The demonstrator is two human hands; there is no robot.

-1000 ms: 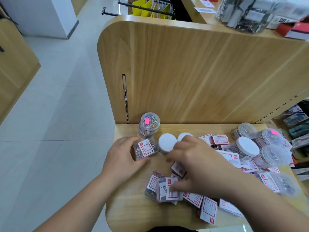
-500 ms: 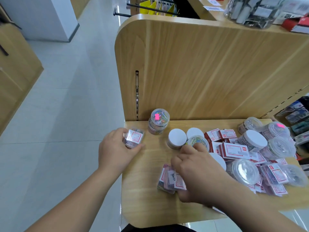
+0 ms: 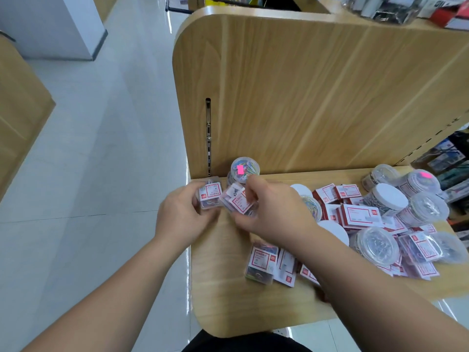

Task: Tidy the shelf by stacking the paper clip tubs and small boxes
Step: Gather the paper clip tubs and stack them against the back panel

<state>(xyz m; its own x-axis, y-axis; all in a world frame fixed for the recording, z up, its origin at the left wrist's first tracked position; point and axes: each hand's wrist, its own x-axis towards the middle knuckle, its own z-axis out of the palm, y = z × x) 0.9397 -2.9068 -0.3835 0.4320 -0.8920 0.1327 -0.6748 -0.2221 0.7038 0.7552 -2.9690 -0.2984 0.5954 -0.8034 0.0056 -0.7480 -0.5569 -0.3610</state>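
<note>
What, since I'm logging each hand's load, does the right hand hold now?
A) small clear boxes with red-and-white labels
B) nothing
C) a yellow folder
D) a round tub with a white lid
A: the right hand pinches small clear labelled boxes over the wooden shelf, close to the tub of coloured paper clips.

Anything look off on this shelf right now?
Yes. The shelf is a jumble on its right half: round tubs lie tipped on their sides among small boxes heaped at all angles, some overlapping. Nothing visibly spilled or broken.
</note>
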